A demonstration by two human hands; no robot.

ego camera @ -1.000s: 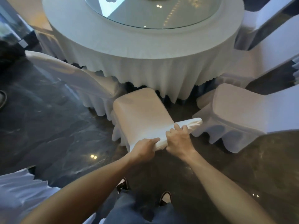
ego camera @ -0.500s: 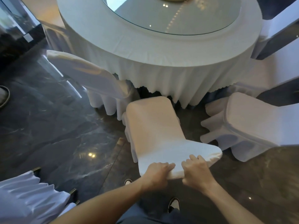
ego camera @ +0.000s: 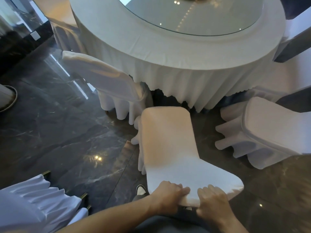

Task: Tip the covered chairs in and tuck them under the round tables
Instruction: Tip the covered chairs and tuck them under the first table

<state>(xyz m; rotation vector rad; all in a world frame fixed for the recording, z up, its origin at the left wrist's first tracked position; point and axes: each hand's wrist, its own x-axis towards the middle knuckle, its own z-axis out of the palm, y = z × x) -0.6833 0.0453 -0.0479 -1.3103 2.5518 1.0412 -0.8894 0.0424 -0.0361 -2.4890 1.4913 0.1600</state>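
A white-covered chair (ego camera: 168, 142) stands in front of me, its seat pointing at the round table (ego camera: 176, 52) with the white skirted cloth. My left hand (ego camera: 168, 194) and my right hand (ego camera: 212, 199) both grip the top edge of its backrest, side by side, close to my body. The seat's front edge sits just short of the tablecloth hem. Another covered chair (ego camera: 107, 81) leans against the table at the left, its backrest tipped toward the cloth. A third covered chair (ego camera: 262, 130) stands at the right.
A glass turntable (ego camera: 193, 14) lies on the table top. Dark polished marble floor (ego camera: 58, 140) spreads to the left. A covered chair's skirt with gold legs (ego camera: 33, 204) is at my lower left. My shoe (ego camera: 140, 190) shows under the chair back.
The chair has been pulled back from the table toward me, and its backrest top and both hands now sit lower and nearer in view. The table has shifted right in the view.
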